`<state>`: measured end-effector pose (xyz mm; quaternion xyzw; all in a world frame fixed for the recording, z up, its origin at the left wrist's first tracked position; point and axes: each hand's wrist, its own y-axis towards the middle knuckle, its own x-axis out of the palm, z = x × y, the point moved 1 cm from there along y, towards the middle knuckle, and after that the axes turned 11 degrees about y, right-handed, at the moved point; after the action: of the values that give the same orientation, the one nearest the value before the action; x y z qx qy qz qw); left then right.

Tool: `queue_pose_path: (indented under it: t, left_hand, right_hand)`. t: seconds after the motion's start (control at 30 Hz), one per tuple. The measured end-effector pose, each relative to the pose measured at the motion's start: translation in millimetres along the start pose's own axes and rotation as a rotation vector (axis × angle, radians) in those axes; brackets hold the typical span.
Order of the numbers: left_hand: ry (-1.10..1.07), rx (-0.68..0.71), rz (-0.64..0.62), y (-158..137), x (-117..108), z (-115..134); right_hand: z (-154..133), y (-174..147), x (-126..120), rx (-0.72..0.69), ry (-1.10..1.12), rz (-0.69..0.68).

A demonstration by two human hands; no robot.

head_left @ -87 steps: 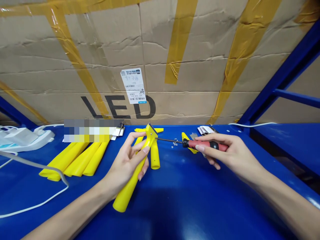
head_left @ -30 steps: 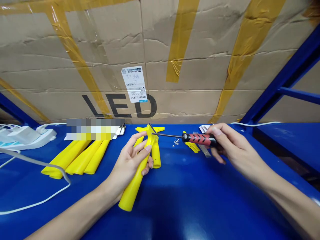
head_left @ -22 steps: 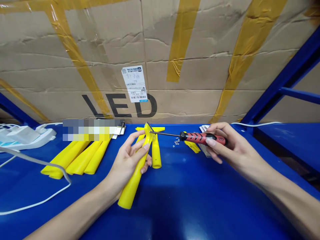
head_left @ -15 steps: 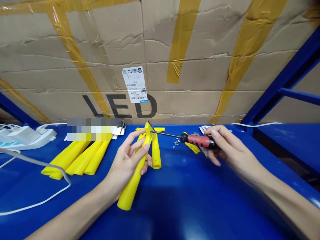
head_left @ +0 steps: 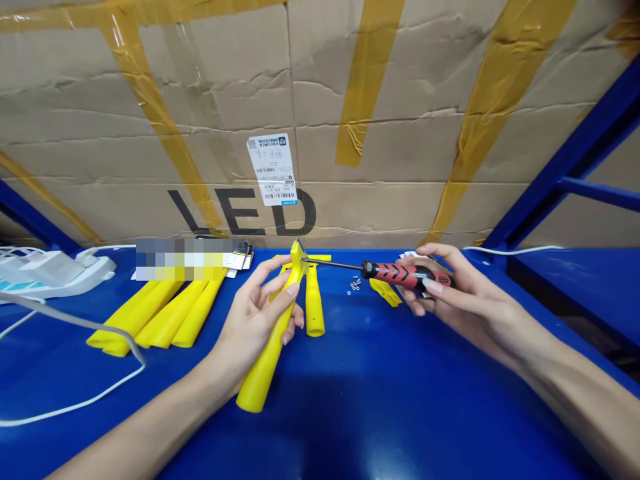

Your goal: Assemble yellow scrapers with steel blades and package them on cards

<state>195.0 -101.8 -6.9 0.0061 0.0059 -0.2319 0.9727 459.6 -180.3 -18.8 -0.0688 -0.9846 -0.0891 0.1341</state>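
Yellow and tube-shaped, a handle [head_left: 264, 373] slants in the left hand [head_left: 260, 317], whose thumb and fingers are closed around its upper part; the wide lower end points toward the person, over the blue table [head_left: 425, 400]. The right hand [head_left: 465, 293] is wrapped around the red and black grip of a screwdriver [head_left: 400, 272], held nearly level. Its thin shaft reaches across to the head of the handle; whether the tip sits in a screw is too small to tell. Behind the left hand, at least 1 more yellow tool [head_left: 315, 310] lies on the table. Loose bits of metal hardware [head_left: 355, 285] lie between that tool and a yellow piece [head_left: 386, 293] near the right hand. Off to the left are several yellow tubes [head_left: 160, 313], their far ends blurred out, near a white power strip [head_left: 90, 277]. Behind everything stands a taped cardboard box [head_left: 200, 147] with 3 black letters, LED, and 1 white label [head_left: 273, 170].
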Motion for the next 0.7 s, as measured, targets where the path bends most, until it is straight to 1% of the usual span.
queue_pose_path:
  t: [0.07, 0.17, 0.2, 0.27, 0.37, 0.47, 0.53, 0.57, 0.63, 0.7]
  left_hand:
    - [0.006, 0.002, -0.008, 0.2, -0.2, -0.4]
    - [0.010, 0.008, -0.026, 0.5, 0.1, -1.7]
    - [0.009, 0.006, -0.022, 0.5, 0.1, -1.6]
    - [0.006, 0.000, 0.000, 0.7, -0.3, -0.8]
    - [0.003, -0.013, 0.027, 1.2, -0.6, -0.3]
    - [0.008, -0.016, 0.001, 1.8, 0.0, -2.5]
    - [0.011, -0.010, -0.010, 2.0, 0.1, -3.7]
    - [0.010, -0.009, -0.006, 2.2, 0.0, -3.7]
    - [0.006, -0.012, 0.014, 2.3, -0.6, -2.9]
    - [0.005, -0.017, 0.027, 2.4, -0.8, -2.1]
  right_hand:
    - [1.1, 0.1, 0.6, -0.030, -0.063, 0.037]
    - [4.1, 0.2, 1.0, -0.025, -0.181, 0.119]
    - [4.6, 0.0, 1.2, -0.014, -0.176, 0.116]
    - [4.3, -1.0, 1.7, -0.002, -0.101, 0.060]
    - [3.0, -2.6, 2.4, -0.023, -0.043, -0.008]
    - [3.6, -2.7, 2.7, -0.054, -0.146, 0.057]
    - [3.5, -2.4, 3.2, -0.037, -0.188, 0.108]
    - [3.0, -2.3, 3.7, -0.016, -0.172, 0.108]
    - [1.2, -2.4, 4.5, 0.030, -0.073, 0.060]
    - [0.2, -2.4, 4.5, 0.045, 0.023, 0.011]
